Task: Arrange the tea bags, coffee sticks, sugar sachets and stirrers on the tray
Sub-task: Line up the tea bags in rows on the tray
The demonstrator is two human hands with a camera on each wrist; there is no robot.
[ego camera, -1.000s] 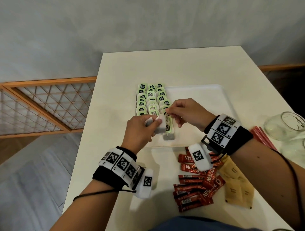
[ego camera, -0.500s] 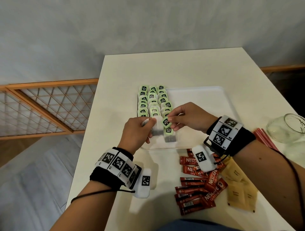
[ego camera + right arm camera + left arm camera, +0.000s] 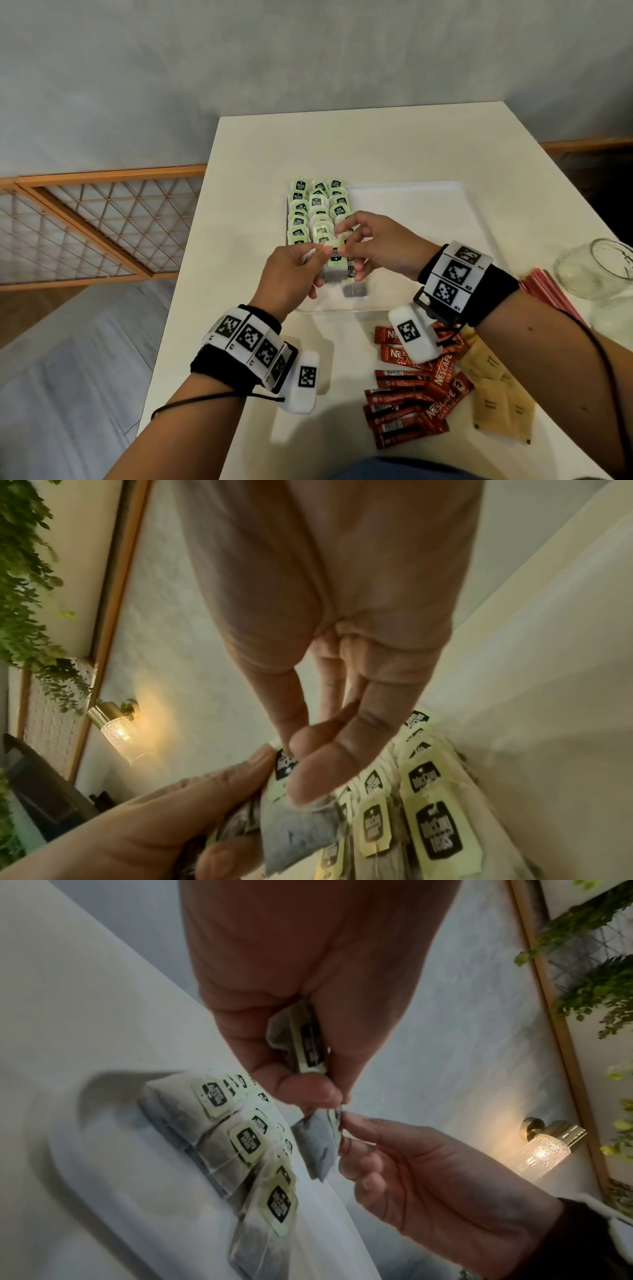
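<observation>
Meanwhile, a single tea bag (image 3: 334, 274) is being drawn out of the small stack of bags (image 3: 301, 1042) kept pinched in the left hand (image 3: 291, 277), its top now taken between thumb and forefinger of the right hand (image 3: 380, 246). Half a second ago the same bag was held lower, closer to the tray (image 3: 428, 209); it has since been lifted slightly above the near end of the rows of tea bags (image 3: 317, 209) laid along the tray's left side. By this it is judged that tea-bag placement is continuing, while the coffee sticks (image 3: 411, 394), sugar sachets (image 3: 496, 394) and stirrers (image 3: 544, 291) lie on the table (image 3: 376, 147), off the tray.
</observation>
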